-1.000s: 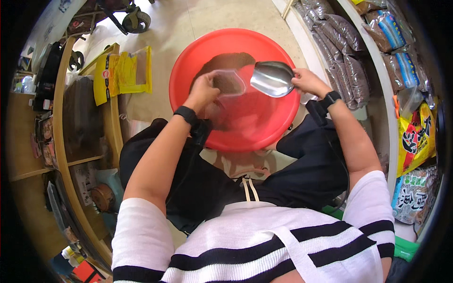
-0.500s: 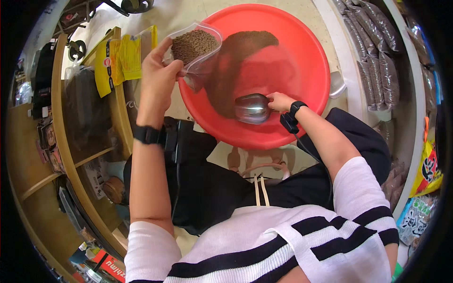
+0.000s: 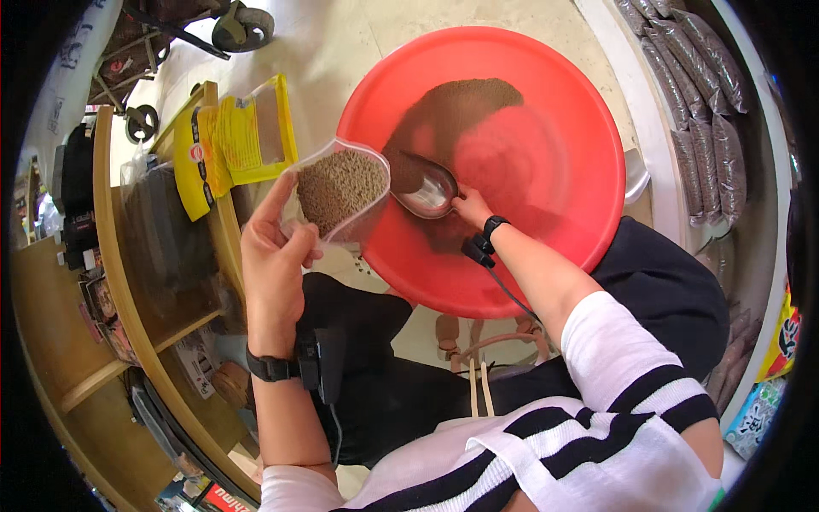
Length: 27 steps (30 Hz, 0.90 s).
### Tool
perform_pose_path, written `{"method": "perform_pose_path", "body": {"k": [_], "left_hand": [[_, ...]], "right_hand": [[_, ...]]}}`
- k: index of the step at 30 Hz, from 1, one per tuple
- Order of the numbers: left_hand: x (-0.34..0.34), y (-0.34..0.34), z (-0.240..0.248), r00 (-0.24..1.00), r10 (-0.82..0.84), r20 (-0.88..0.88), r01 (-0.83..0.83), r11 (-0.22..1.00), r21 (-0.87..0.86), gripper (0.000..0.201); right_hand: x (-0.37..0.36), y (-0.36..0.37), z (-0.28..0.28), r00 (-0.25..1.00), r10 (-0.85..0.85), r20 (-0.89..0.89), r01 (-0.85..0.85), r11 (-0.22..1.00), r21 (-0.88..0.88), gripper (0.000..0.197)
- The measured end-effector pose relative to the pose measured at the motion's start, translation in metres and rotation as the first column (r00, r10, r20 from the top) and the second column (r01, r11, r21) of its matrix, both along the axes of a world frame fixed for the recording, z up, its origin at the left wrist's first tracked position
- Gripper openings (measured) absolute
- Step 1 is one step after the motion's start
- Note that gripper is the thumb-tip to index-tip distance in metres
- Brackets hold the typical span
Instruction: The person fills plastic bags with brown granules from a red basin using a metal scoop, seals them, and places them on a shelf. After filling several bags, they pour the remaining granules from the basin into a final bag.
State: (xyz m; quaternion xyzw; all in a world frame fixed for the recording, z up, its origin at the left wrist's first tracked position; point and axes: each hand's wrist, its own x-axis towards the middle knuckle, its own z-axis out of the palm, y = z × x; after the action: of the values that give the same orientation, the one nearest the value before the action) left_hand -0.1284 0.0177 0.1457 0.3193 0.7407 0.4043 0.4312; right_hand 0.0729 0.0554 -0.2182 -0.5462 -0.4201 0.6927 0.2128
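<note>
My left hand (image 3: 280, 243) is closed on a clear plastic bag (image 3: 365, 230), its open mouth turned up and brown pellets (image 3: 345, 186) filling it. Beside it, in the wide red basin (image 3: 559, 81), my right hand (image 3: 472, 209) grips the handle of a metal scoop (image 3: 433, 194). The scoop lies tilted with its hollow up, and brown pellets (image 3: 404, 173) sit toward its lip, close to the bag. More pellets (image 3: 469, 98) spread in a curved heap over the basin's far left floor. The bag's near side hides part of the basin's rim.
A yellow package (image 3: 243, 141) rests on the edge of a wooden shelf (image 3: 115, 256) at my left. Packed bags of pellets (image 3: 695, 102) stand along a white ledge at the right. A wheeled cart (image 3: 243, 27) is at the far left. The basin sits on a small stool (image 3: 503, 337) between my knees.
The scoop has moved left and turned from back-up to hollow-up, now carrying pellets. My left hand has brought the bag lower and nearer to me. The whole view has shifted slightly.
</note>
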Motion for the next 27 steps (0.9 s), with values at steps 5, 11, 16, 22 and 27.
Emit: {"method": "perform_pose_path", "body": {"k": [5,11,16,22,27], "left_hand": [[0.005,-0.003,0.001,0.999,-0.034,0.01,0.034,0.999,-0.002,0.058],[0.02,-0.004,-0.001,0.985,-0.166,0.041,0.162,0.984,0.07,0.06],[0.042,-0.003,-0.01,0.964,-0.265,0.026,0.263,0.963,0.063,0.06],[0.076,0.001,-0.054,0.935,-0.354,0.031,0.345,0.923,0.169,0.061],[0.119,0.007,-0.09,0.871,-0.484,-0.087,0.49,0.838,0.241,0.055]], "right_hand": [[0.004,0.019,0.009,0.997,0.014,-0.073,-0.005,0.993,0.117,0.037],[0.057,0.053,0.06,0.987,-0.013,-0.157,0.037,0.987,0.155,0.032],[0.133,0.097,0.163,0.957,0.198,-0.212,-0.167,0.974,0.154,0.027],[0.207,0.097,0.305,0.959,0.278,0.061,-0.285,0.935,0.21,0.023],[0.227,0.063,0.367,0.948,0.252,0.193,-0.293,0.93,0.223,0.026]]}}
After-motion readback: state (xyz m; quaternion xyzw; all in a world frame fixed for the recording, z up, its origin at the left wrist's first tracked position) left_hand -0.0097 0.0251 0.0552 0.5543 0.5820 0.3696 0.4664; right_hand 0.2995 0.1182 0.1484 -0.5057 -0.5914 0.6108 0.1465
